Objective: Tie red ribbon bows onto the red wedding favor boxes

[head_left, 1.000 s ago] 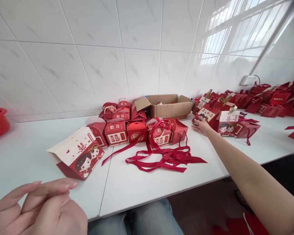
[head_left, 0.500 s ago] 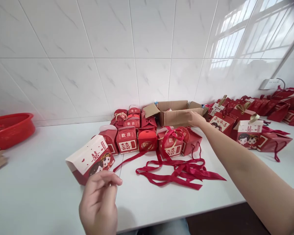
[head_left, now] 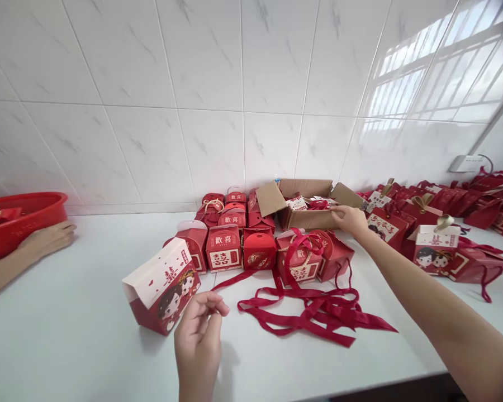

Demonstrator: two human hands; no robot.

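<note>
Cardboard box (head_left: 305, 220), its flaps spread and its top open, sits near the wall at the back of the table, with red and white printed pieces (head_left: 297, 203) visible inside. The right hand (head_left: 351, 220) reaches across to its near right corner, fingers closed on the edge there. Directly in front of the box stand red gift boxes (head_left: 225, 247) in a close cluster, one topped with a ribbon bow, and loose dark red ribbons (head_left: 371, 321) lie tangled before them on the white table (head_left: 88, 340). The left hand (head_left: 200, 338) is raised over the table left of the ribbons, fingers half curled and thumb near the index fingertip; whether anything thin is pinched there, I cannot tell. Just beyond it, a white-topped carton (head_left: 171, 291) with two cartoon figures sits askew, overlapped in view by the hand. To the right are more red boxes, one with a gold bow (head_left: 444, 223), backed by a long row of red packages (head_left: 482, 209). At the far left, another person's hand (head_left: 52, 239) rests beside a red basin (head_left: 52, 200).
</note>
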